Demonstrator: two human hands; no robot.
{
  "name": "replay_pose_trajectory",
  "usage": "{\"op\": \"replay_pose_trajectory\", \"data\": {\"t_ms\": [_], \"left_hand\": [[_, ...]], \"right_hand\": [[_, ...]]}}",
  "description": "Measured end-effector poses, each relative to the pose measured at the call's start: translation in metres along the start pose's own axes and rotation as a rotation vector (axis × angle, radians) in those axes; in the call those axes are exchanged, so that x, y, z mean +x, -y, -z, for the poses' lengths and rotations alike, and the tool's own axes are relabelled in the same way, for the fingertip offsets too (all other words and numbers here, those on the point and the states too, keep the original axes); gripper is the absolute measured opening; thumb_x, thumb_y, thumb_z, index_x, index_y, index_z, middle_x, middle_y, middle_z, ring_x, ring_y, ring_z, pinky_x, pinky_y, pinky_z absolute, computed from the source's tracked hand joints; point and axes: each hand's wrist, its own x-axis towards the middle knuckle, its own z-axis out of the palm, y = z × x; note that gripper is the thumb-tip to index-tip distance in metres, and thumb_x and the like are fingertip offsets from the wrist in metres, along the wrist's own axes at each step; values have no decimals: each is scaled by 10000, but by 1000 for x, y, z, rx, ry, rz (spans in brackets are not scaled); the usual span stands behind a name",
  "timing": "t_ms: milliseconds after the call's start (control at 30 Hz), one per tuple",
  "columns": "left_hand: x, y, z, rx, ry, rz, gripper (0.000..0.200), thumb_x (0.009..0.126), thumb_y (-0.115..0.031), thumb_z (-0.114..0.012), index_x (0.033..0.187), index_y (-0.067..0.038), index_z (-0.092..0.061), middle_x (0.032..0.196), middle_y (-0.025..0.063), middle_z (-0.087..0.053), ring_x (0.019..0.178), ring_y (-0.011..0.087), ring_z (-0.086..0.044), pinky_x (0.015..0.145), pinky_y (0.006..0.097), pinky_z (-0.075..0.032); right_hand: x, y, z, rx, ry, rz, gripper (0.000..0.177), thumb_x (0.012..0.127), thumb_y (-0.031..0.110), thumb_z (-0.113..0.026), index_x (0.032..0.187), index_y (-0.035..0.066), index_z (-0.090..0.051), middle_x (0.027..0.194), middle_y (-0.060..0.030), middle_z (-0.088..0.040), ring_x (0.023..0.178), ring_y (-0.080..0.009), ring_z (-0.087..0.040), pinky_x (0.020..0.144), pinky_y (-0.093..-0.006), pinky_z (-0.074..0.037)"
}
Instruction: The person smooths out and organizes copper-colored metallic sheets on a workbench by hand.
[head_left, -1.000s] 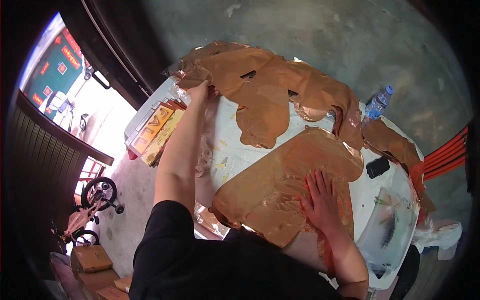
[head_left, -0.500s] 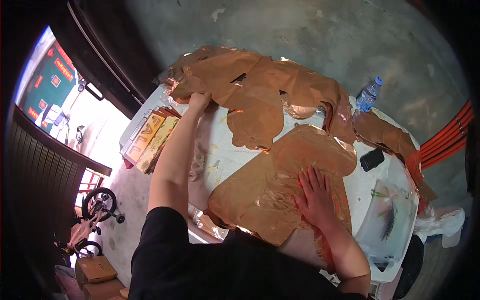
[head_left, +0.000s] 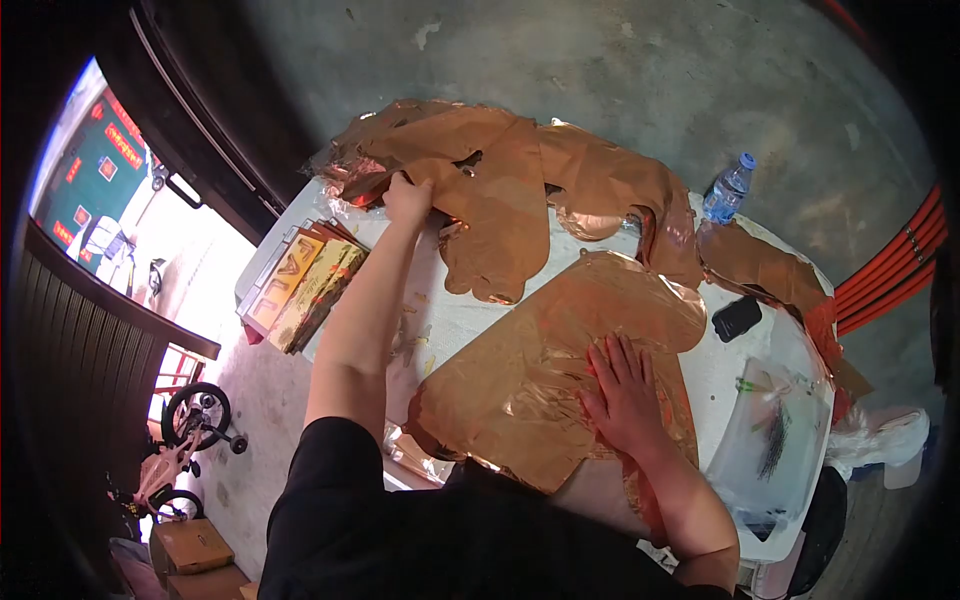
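A flat, wrinkled copper-coloured foil sheet [head_left: 520, 375], shaped like an uninflated foil balloon, lies on the near part of the white table. My right hand [head_left: 628, 395] rests palm down on it with the fingers spread. Farther back, my left hand [head_left: 408, 203] has its fingers closed on the near edge of a larger copper foil piece [head_left: 450, 140]. From that piece a flap with a scalloped end [head_left: 497, 240] hangs toward the table's middle. My left fingertips are partly hidden by the foil.
Flat printed packets [head_left: 300, 285] are stacked at the table's left edge. On the right are a water bottle [head_left: 728, 188], a small black object [head_left: 737, 319] and a clear plastic bag [head_left: 768, 440] holding dark thin strands. A small bicycle [head_left: 180, 450] and cardboard boxes [head_left: 192, 545] are on the floor at left.
My left hand has shifted slightly right along the back foil, and the scalloped flap lies a little farther left. My right hand remains spread flat on the near foil sheet.
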Motion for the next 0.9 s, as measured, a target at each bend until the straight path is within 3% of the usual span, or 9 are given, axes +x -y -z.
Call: {"op": "replay_pose_trajectory", "data": {"t_ms": [67,267,367,433,567,700,767,833,900], "left_hand": [[4,1,-1,80,43,-18,503,698,-253,-681,1061,63,-533,1045,232,-605,1018,363,-574,855,379,-465],[3,-3,-15,-427,214,154,444,710,-150,-684,1048,90,-526,976,194,-611,912,307,-607,814,392,-497],[-8,-2,-24,-762,-14,332,423,713,-115,-697,1038,90,-520,963,183,-598,878,276,-597,743,425,-522],[10,27,-46,-1226,258,656,410,742,-186,-694,1033,46,-522,985,159,-599,853,286,-606,666,433,-537],[-3,-14,-21,-1245,457,724,371,777,-269,-666,1022,-24,-534,1009,104,-603,784,271,-611,542,377,-524],[23,0,-24,-976,574,706,268,815,-318,-623,982,-115,-571,864,38,-630,690,192,-596,459,268,-442],[14,-2,-22,-898,505,423,269,809,-345,-629,951,-119,-598,794,26,-630,660,173,-601,481,260,-458],[44,27,-47,-651,387,390,363,819,-407,-606,895,-53,-638,776,73,-649,660,201,-620,544,308,-490],[54,37,-55,-184,150,-1,543,852,-489,-517,813,36,-649,744,166,-649,705,269,-641,658,363,-501]], "right_hand": [[0,0,0,-3,7,-2,604,872,375,-504,1375,81,-346,1435,-178,-286,1352,-331,-219,1090,-513,-131],[0,0,0,-13,17,-4,607,870,370,-507,1378,83,-341,1438,-176,-278,1355,-324,-215,1093,-512,-124],[1,0,2,0,26,-11,610,866,363,-514,1378,83,-340,1438,-176,-279,1356,-324,-212,1094,-512,-121],[0,0,1,1,20,-9,610,864,359,-517,1379,83,-339,1438,-175,-278,1356,-324,-212,1094,-512,-122],[0,0,1,8,11,-9,613,861,349,-524,1381,85,-336,1441,-174,-274,1355,-323,-213,1093,-508,-126],[0,-1,0,-5,-3,-7,612,861,345,-523,1383,86,-335,1442,-172,-273,1356,-321,-212,1094,-500,-123],[0,0,1,-10,15,-6,612,860,341,-524,1383,86,-334,1443,-171,-271,1358,-318,-209,1095,-495,-119],[0,-1,2,-7,17,-7,611,860,339,-524,1383,87,-334,1443,-171,-271,1358,-317,-208,1096,-493,-116],[0,1,3,-1,24,-3,610,860,338,-523,1383,88,-334,1444,-170,-271,1359,-316,-207,1097,-491,-113]]}}
